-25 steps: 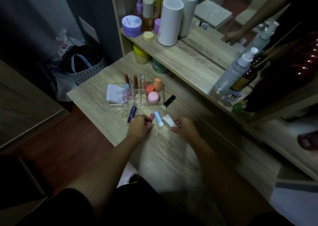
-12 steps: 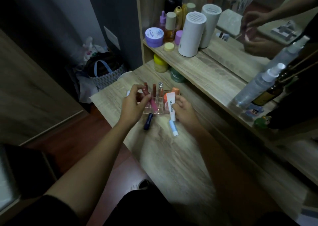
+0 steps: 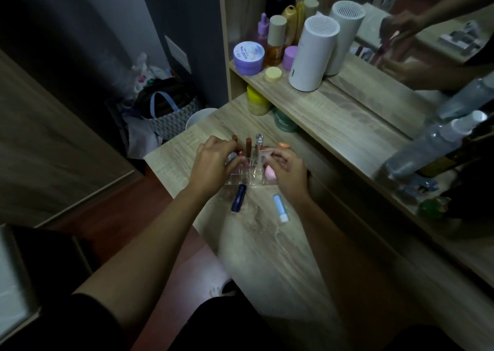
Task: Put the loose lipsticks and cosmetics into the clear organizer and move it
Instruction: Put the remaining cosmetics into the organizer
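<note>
Both hands over the clear organizer at table centre. Left hand curled at its 9 o'clock side, fingers bent down toward a pink lipstick in a front slot; whether it grips is hard to tell. Right hand at the 3 o'clock side, fingertips pinching a small white tube tilted above the compartments. 3 upright sticks stand at the organizer's 12 o'clock row. Pink sponge sits just beside the right thumb. On the table, loose: a navy tube at 6 o'clock of the organizer, touching its front edge, and a blue balm at 5 o'clock, apart.
</note>
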Available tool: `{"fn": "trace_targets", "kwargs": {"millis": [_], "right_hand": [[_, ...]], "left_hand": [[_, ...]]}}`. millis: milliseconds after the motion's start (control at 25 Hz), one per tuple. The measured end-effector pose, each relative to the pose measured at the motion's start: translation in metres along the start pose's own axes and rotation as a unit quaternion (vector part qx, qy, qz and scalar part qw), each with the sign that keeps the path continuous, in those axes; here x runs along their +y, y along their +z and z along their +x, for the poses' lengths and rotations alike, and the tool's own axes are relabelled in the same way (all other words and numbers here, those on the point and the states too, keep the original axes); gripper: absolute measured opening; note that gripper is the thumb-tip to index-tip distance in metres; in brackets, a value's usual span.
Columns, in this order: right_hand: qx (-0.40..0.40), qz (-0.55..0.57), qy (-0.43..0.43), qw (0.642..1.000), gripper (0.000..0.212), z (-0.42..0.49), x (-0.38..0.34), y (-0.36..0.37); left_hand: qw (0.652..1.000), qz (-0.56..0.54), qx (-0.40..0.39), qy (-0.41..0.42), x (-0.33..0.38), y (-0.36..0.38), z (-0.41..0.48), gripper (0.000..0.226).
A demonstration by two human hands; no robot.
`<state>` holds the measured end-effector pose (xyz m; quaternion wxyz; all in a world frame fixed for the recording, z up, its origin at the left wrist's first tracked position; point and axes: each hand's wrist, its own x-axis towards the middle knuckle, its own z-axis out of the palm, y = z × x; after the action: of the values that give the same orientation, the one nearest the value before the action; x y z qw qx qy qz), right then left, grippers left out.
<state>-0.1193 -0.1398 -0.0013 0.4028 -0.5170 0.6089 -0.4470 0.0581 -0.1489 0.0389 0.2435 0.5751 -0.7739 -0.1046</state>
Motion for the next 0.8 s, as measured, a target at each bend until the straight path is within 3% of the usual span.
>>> {"fn": "trace_targets", "kwargs": {"millis": [640,800], "right_hand": [[0.037,-0.101,-0.135,0.985,0.017,0.009,0.018,0.008],[0.010,-0.113,-0.108,0.988,0.020,0.009,0.024,0.011]], "left_hand": [[0.986,0.140,-0.080,0.049,-0.004,0.020,0.012,0.023],[0.983,0.157,-0.073,0.067,-0.003,0.017,0.012,0.021]]}}
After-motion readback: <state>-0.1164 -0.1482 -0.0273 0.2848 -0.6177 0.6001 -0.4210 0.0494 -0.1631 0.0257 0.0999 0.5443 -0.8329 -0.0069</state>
